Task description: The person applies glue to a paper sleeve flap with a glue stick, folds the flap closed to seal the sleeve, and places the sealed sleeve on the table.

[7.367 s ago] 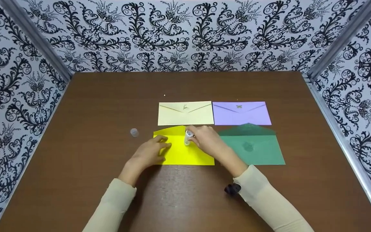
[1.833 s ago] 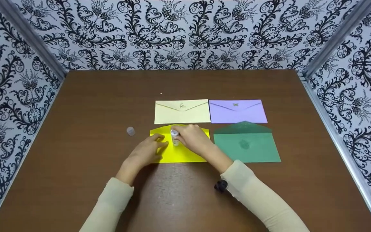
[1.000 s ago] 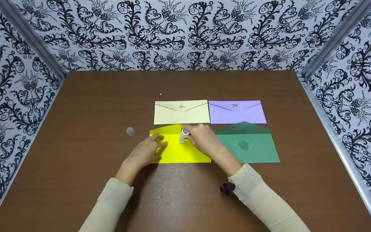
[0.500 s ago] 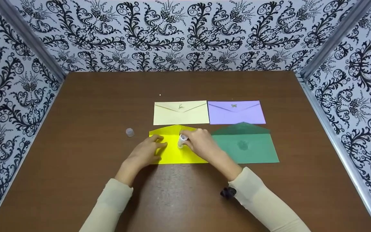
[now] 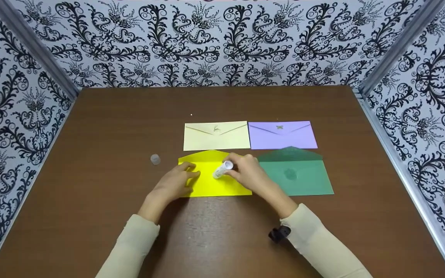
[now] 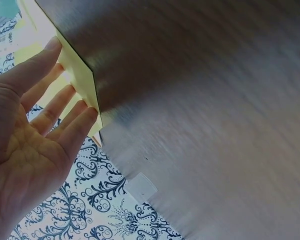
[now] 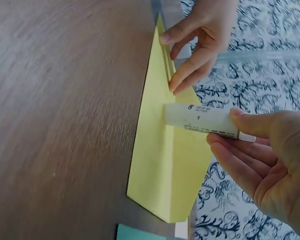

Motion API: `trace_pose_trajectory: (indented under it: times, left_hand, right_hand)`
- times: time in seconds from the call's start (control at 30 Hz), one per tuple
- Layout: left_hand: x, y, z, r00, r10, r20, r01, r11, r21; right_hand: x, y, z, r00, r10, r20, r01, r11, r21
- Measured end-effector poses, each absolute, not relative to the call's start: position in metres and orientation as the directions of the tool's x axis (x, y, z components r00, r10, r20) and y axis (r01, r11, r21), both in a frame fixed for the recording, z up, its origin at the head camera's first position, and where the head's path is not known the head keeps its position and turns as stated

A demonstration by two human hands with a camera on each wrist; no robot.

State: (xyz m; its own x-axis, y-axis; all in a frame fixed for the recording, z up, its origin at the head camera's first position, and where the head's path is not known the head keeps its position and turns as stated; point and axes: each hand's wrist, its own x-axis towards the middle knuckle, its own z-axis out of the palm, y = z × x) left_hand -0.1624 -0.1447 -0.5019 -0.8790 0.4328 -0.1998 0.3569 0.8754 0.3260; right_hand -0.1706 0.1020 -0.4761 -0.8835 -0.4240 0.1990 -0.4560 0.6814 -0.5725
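A yellow envelope lies on the table with its flap raised toward the back. My left hand rests on its left side, fingers spread; in the left wrist view the fingertips touch the yellow paper. My right hand pinches a white glue stick between thumb and fingers. The glue stick leans over the middle of the envelope, its far end at the paper in the right wrist view. Left of the left hand stands a small translucent cap.
A green envelope, flap up and a darker round patch on it, lies right of the yellow one. Behind are a closed cream envelope and a closed purple envelope. Patterned panels border the brown table.
The glue stick has moved about over the yellow envelope in my right hand, and now tilts more to the right. My left hand has stayed on the envelope's left side.
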Motion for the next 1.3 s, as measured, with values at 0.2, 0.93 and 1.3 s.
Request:
trace_pose_trajectory:
  times: [0.2, 0.93, 1.3]
  left_hand:
    - [-0.162, -0.145, -0.503, -0.877, 0.442, -0.186, 0.369, 0.869, 0.330]
    - [-0.158, -0.136, -0.491, -0.908, 0.412, -0.078, 0.384, 0.892, 0.238]
    - [-0.162, -0.114, -0.476, -0.897, 0.441, 0.033, 0.440, 0.882, 0.169]
  right_hand:
    - [-0.172, 0.120, -0.473, -0.925, -0.273, 0.266, -0.368, 0.460, -0.808]
    - [-0.167, 0.165, -0.470, -0.982, -0.082, 0.168, -0.182, 0.217, -0.959]
    - [-0.167, 0.172, -0.469, -0.983, -0.048, 0.180, -0.186, 0.182, -0.966]
